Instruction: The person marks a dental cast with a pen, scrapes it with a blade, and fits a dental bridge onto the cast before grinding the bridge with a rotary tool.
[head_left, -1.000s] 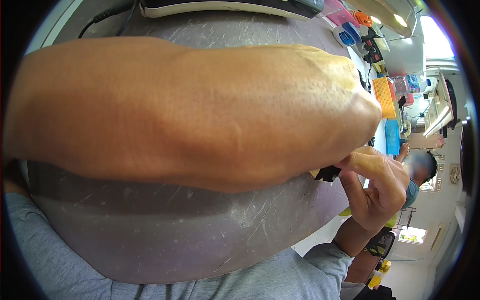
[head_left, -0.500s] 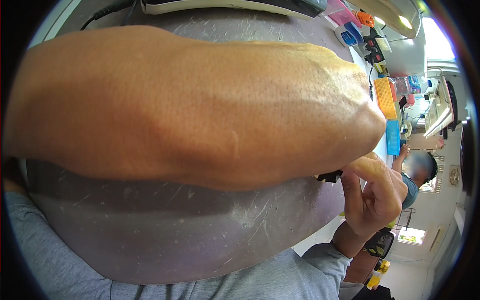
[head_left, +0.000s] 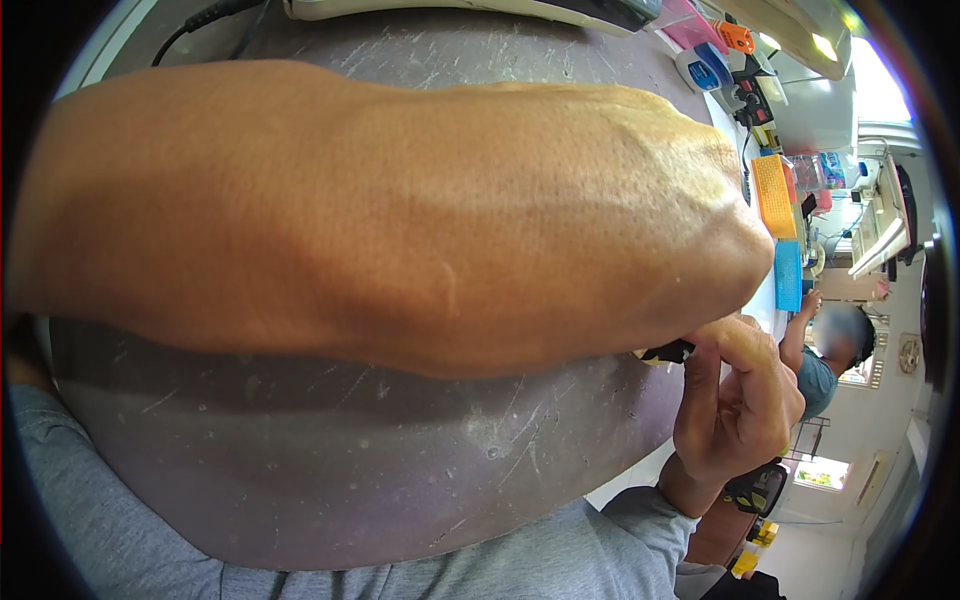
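My left forearm stretches across the whole view from the left edge, close to the camera. The back of my left hand [head_left: 660, 190] is at its far end, with the fingers hidden beneath and behind it. Just below, my right hand [head_left: 740, 400] comes up from a grey sleeve, its thumb and index finger closed in a pinch. At those fingertips is a small black piece [head_left: 668, 352] with a pale yellowish edge, partly covered by the left hand. What kind of piece it is, I cannot tell. Both hands are over the right side of the scratched grey table [head_left: 400, 460].
A pale device [head_left: 470, 10] with a black cable [head_left: 205, 15] stands at the top edge. Up right are a blue-lidded tub [head_left: 703, 68], an orange basket [head_left: 772, 195] and a blue basket [head_left: 788, 275]. Another person [head_left: 820, 380] sits farther off at the right.
My right hand has shifted slightly left and down, and a little more of the black piece shows. The left forearm has barely moved.
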